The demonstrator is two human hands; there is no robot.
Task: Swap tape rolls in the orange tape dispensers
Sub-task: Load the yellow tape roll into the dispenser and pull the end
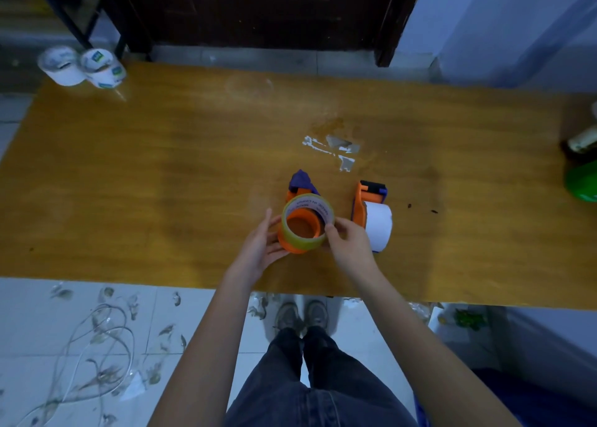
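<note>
An orange tape dispenser [298, 232] lies on its side near the table's front edge, with a clear yellowish tape roll [318, 244] around its orange hub. My left hand [263, 247] cups the roll's left side. My right hand [347, 244] grips its right rim with thumb and fingers. A purple flap sticks up at that dispenser's far end. Just to the right stands a second orange dispenser [361, 208] with a white tape roll [378, 228] on it, touching my right hand's back.
The wooden table [161, 174] has torn white tape scraps [339, 150] behind the dispensers. Two spare tape rolls [82, 66] sit at the far left corner. A green object [581, 181] and a bottle sit at the right edge. Tape strands litter the floor.
</note>
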